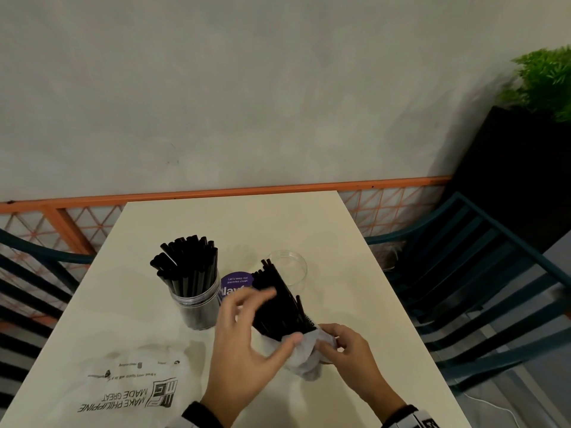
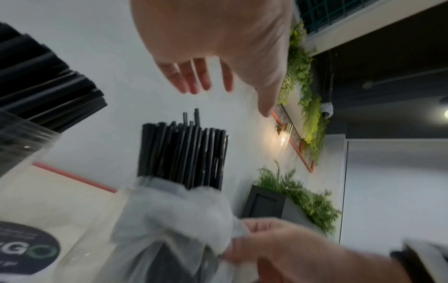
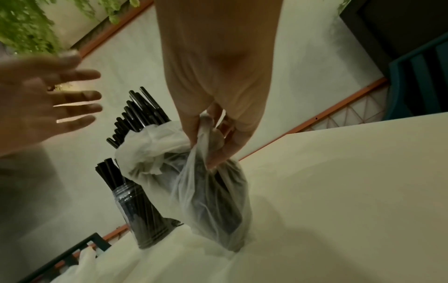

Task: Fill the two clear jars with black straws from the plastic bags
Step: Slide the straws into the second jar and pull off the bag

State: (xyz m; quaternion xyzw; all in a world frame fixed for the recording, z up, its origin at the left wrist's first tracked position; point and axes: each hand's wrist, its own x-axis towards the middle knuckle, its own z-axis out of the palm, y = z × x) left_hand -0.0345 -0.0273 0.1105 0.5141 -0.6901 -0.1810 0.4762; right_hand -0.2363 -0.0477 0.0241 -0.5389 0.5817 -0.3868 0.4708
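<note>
Two jars stand on the tabletop (image 1: 370,304) in the head view; at centre left the filled jar (image 1: 197,307) is packed with black straws, and lower left of it an empty printed bag (image 1: 123,387) lies flat; a purple round label (image 1: 236,284) shows between the jars; at centre, the left hand (image 1: 247,332) is spread, fingers straight and apart, beside the bundle of straws (image 1: 278,307) and gripping nothing; the bundle sticks up, tilted, out of a thin plastic bag (image 1: 306,350); right of that, the right hand (image 1: 346,347) pinches the gathered plastic near the bag's mouth; behind the bundle, upper right of centre, the empty jar (image 1: 289,267) waits. By my reading the step in hand is baring the second batch; next the left hand should close round the bundle, draw it clear of the plastic while the right holds the bag back, then stand it in the empty jar without letting loose straws spill.
</note>
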